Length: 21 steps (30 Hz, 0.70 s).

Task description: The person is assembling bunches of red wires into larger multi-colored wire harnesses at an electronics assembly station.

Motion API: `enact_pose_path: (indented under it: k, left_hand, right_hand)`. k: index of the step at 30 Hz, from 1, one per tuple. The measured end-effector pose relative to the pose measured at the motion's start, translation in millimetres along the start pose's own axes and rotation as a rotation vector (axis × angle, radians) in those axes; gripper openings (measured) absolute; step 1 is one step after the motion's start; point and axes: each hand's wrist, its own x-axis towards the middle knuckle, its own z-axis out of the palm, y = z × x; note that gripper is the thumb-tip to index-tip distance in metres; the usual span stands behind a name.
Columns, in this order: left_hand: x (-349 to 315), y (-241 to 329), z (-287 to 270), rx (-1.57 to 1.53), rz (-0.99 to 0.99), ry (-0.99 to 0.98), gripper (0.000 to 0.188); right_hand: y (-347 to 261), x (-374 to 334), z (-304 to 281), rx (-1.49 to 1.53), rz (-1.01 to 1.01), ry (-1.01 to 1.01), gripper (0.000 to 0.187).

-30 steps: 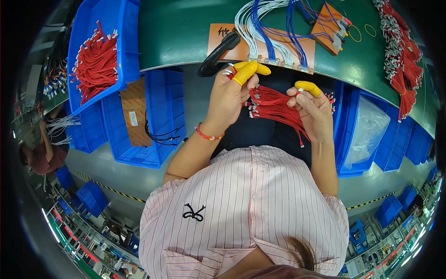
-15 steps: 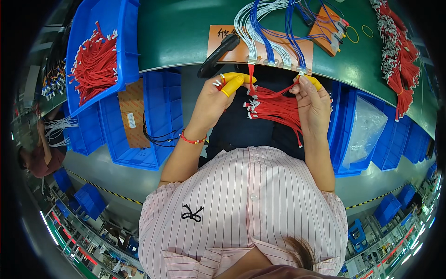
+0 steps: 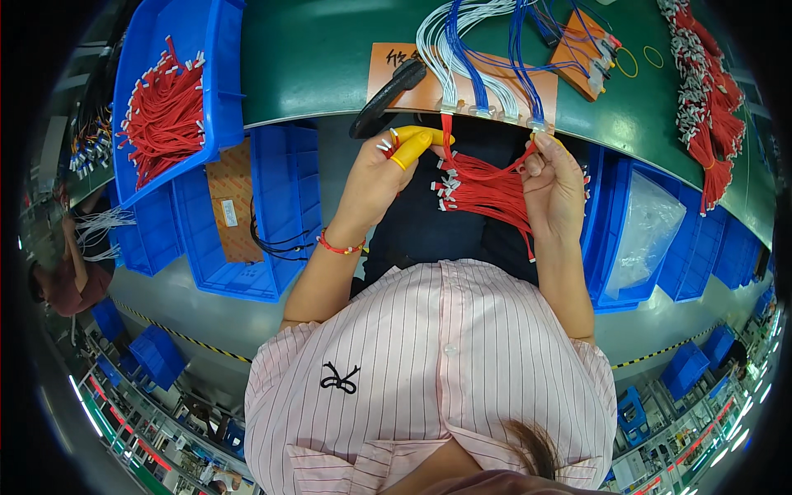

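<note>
A red cable (image 3: 446, 132) hangs from a white connector (image 3: 448, 108) on the bench's near edge and curves across to my right hand. My left hand (image 3: 381, 169), with yellow finger cots on thumb and forefinger, is closed around red cables whose white ends (image 3: 384, 148) poke out near the knuckles; its fingertips touch the hanging cable. My right hand (image 3: 551, 177) pinches the red cable's other end just below the connector (image 3: 538, 125) of the blue wires (image 3: 513, 62). The exact contact is hidden behind the fingers. A bundle of red cables (image 3: 487, 191) lies on my lap between the hands.
A blue bin (image 3: 223, 74) of red cables stands on the green bench (image 3: 313, 49) at left. A black curved handle (image 3: 388, 99) overhangs its edge. An orange block (image 3: 582, 54) and red cable bundles (image 3: 709, 107) lie at right. Blue crates (image 3: 280, 206) sit below.
My right hand's fingers have shifted slightly and curled at the connector, so less of the yellow cot shows. My left hand stays almost where it was.
</note>
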Motion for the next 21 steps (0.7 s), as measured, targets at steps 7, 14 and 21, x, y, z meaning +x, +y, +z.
enact_pose_path:
  k: [7,14,21]
  left_hand:
    - [3.5,1.6,4.0,-0.044,-0.004,-0.003,0.028]
    - [2.2,9.7,14.6,-0.156,0.079,0.047,0.026]
    - [13.4,23.7,22.1,-0.095,-0.015,-0.066,0.023]
  right_hand:
    - [9.2,-1.3,4.9,0.028,-0.043,0.090,0.012]
    - [0.8,-3.6,-2.2,-0.286,-0.004,0.016,0.020]
    - [2.9,-14.0,9.0,-0.590,-0.136,-0.134,0.031]
